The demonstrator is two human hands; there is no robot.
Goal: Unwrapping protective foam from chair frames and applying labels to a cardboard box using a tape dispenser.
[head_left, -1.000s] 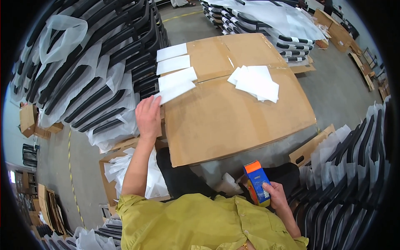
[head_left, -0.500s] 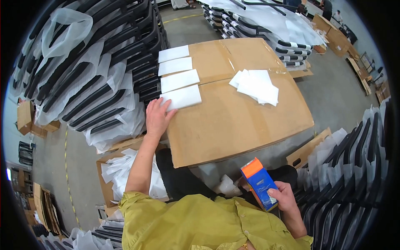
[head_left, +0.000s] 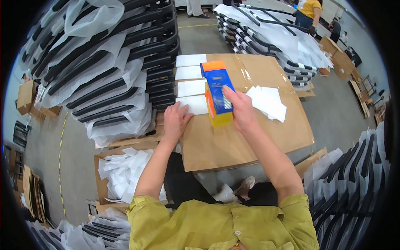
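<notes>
My right hand (head_left: 241, 107) grips a blue and orange tape dispenser (head_left: 219, 85) with a yellow roll showing at its lower side. It is held over the right ends of several white foam sheets laid in a column along the left edge of a large cardboard box (head_left: 233, 146). My left hand (head_left: 176, 121) lies with fingers spread on the left end of the nearest foam sheet (head_left: 192, 104). Farther up the column are another sheet (head_left: 189, 88) and the farthest one (head_left: 190, 60). A loose pile of white foam sheets (head_left: 266, 102) rests on the box's right side.
Tall stacks of black frames (head_left: 125, 54) wrapped in white foam stand at left, with more wrapped frames (head_left: 354, 175) at right and a stack (head_left: 275, 37) behind the box. An open carton (head_left: 100, 179) of white pieces sits at lower left. A person in yellow (head_left: 308, 14) stands far right.
My right hand has brought the tape dispenser up from near my lap to over the foam sheets. My left hand stays on the nearest sheet. The whole view has shifted slightly.
</notes>
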